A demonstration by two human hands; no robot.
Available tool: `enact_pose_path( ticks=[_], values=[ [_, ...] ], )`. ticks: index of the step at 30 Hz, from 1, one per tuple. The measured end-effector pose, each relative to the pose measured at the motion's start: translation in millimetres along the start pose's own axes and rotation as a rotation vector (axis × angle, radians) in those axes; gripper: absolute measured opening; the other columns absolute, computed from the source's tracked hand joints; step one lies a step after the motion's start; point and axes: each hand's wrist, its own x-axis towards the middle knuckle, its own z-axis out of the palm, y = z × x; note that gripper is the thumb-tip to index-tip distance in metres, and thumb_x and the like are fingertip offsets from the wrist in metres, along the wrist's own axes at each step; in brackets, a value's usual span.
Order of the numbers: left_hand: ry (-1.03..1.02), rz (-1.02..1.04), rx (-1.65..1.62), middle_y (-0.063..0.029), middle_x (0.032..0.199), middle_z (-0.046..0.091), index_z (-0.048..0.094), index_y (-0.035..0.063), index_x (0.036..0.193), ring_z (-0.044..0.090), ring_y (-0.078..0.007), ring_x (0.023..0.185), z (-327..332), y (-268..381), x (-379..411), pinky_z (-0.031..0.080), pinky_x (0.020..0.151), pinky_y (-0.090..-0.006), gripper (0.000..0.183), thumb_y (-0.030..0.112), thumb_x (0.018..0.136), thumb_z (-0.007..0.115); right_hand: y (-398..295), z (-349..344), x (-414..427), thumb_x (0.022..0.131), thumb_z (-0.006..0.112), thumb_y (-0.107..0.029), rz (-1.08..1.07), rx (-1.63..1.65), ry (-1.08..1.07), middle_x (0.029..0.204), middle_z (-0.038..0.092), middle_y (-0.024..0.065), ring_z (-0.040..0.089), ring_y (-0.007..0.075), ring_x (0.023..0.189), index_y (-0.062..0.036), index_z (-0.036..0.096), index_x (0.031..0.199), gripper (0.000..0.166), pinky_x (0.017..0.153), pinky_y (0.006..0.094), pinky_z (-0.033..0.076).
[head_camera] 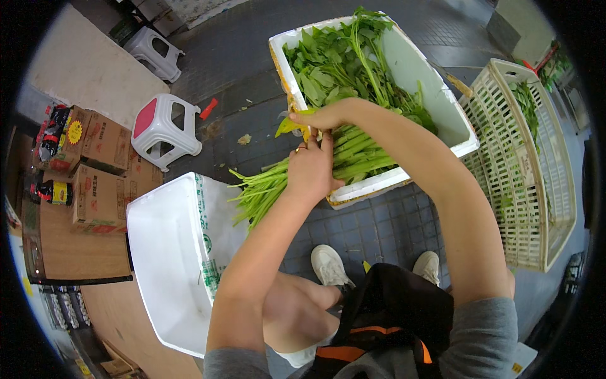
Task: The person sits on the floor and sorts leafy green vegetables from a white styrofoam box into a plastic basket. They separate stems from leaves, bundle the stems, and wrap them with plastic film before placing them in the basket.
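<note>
Both hands are at the near left corner of a white foam box [433, 94] holding leafy green vegetables [326, 71]. My left hand [310, 166] lies around a bundle of long green stems [265, 187], whose cut ends stick out to the left over the box's edge. Just above it, my right hand [326, 116] reaches across and pinches a yellow-green leaf [291, 126] between thumb and fingers, at the box's rim. The stems run back under my right forearm into the box.
An empty-looking white foam box [165, 256] with printed wrap stands at the left, near cardboard boxes [97, 199] and bottles [54, 192]. A white plastic stool [168, 128] and red-handled object [208, 109] are beyond. A slatted plastic crate [521, 189] with greens stands right.
</note>
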Motion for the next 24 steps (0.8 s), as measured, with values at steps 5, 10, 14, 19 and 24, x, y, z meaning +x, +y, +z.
enact_pose_path(
  ticks=[5, 10, 14, 19, 24],
  values=[
    [0.135, 0.036, 0.054, -0.0234, 0.115, 0.048, 0.029, -0.002, 0.127, 0.054, -0.0342, 0.098, 7.2, -5.0, -1.5, 0.045, 0.083, -0.0393, 0.101, 0.038, 0.05, 0.081, -8.7, -3.3, -28.8, 0.082, 0.017, -0.069, -0.141, -0.014, -0.061, 0.112, 0.055, 0.0145, 0.049, 0.0229, 0.1, -0.0047, 0.055, 0.115, 0.082, 0.089, 0.0387, 0.034],
    [-0.067, 0.025, -0.006, -0.0221, 0.111, 0.051, 0.03, -0.0026, 0.125, 0.055, -0.0361, 0.096, -5.6, 4.9, 6.4, 0.045, 0.082, -0.0402, 0.099, 0.038, 0.05, 0.081, 12.6, 0.2, -21.9, 0.086, 0.022, -0.062, -0.196, -0.017, 0.072, 0.114, 0.055, 0.012, 0.048, 0.0218, 0.104, -0.0065, 0.056, 0.114, 0.071, 0.093, 0.0375, 0.031],
    [-0.127, 0.004, -0.049, -0.0215, 0.104, 0.055, 0.032, -0.0023, 0.123, 0.057, -0.0362, 0.092, -6.5, -6.8, 9.4, 0.047, 0.077, -0.0403, 0.097, 0.038, 0.049, 0.081, -9.1, 0.8, -32.5, 0.082, 0.026, -0.067, -0.115, -0.041, 0.03, 0.115, 0.053, 0.0141, 0.047, 0.0239, 0.107, -0.0034, 0.056, 0.112, 0.077, 0.092, 0.0376, 0.033],
    [-0.185, -0.02, -0.115, -0.0208, 0.099, 0.058, 0.035, 0.0003, 0.123, 0.058, -0.0339, 0.089, -9.5, -8.0, 15.0, 0.047, 0.073, -0.0387, 0.095, 0.039, 0.049, 0.08, 14.0, -34.0, -62.3, 0.078, 0.029, -0.071, -0.02, 0.14, 0.388, 0.093, 0.063, 0.0171, 0.058, 0.0251, 0.084, 0.0007, 0.057, 0.109, 0.083, 0.081, 0.0369, 0.042],
    [-0.191, 0.0, -0.148, -0.0185, 0.096, 0.059, 0.033, 0.0009, 0.126, 0.06, -0.0314, 0.087, -12.8, -5.1, 19.1, 0.048, 0.072, -0.0372, 0.099, 0.043, 0.048, 0.079, 105.5, -36.4, -122.3, 0.087, 0.026, -0.058, -0.133, 0.857, 0.949, 0.109, 0.057, 0.0159, 0.052, 0.0235, 0.104, -0.0011, 0.048, 0.12, 0.07, 0.092, 0.0385, 0.035]
  ],
)
